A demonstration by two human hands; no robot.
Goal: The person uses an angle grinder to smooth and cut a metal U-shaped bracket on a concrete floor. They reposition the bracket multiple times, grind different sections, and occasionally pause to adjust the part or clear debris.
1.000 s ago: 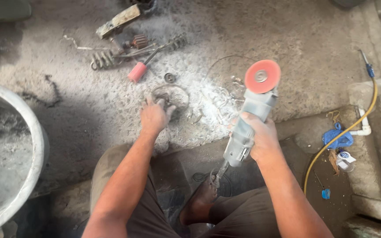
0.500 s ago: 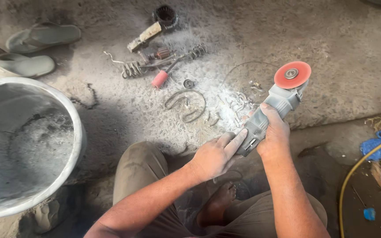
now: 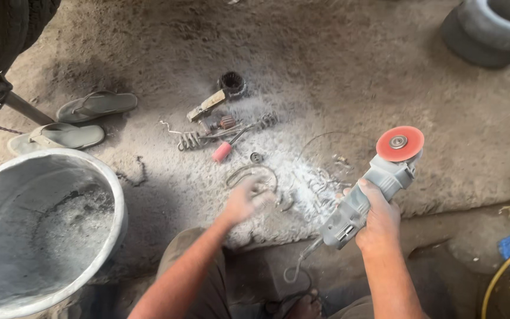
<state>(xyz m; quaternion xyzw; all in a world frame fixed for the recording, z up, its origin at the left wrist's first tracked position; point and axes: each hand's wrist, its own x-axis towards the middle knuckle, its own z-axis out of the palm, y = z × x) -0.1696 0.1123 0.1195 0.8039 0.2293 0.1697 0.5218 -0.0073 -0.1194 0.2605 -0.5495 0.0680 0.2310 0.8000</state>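
The big grey metal tub [image 3: 42,236] stands far to the left of the angle grinder [image 3: 364,198], and I take the grinder as my landmark for everything here. Behind the tub, also far left of the grinder, lie two grey sandals [image 3: 78,121] on the dusty concrete floor [image 3: 349,71]. A grey tyre-like ring [image 3: 491,26] is up and to the right of the grinder, well apart from it.

The grinder itself is grey with a red-orange disc [image 3: 400,143] at its far end, held above the floor and tilted. The right hand [image 3: 379,221] is closed firmly around its body. The left hand [image 3: 244,199] is to the left of the grinder, down over a bent wire loop [image 3: 254,172] in the white dust; it is blurred (it seems in motion), so I cannot tell if the fingers are closed or apart, or if they touch the wire.

Further left of the grinder and a little beyond lie small parts: a coil spring [image 3: 189,140], a short pink cylinder [image 3: 222,152], a small ring [image 3: 257,157].

In my judgement the step is the positioning of the wire piece. The next move needs the left hand to hold the piece steady, clear of the disc.
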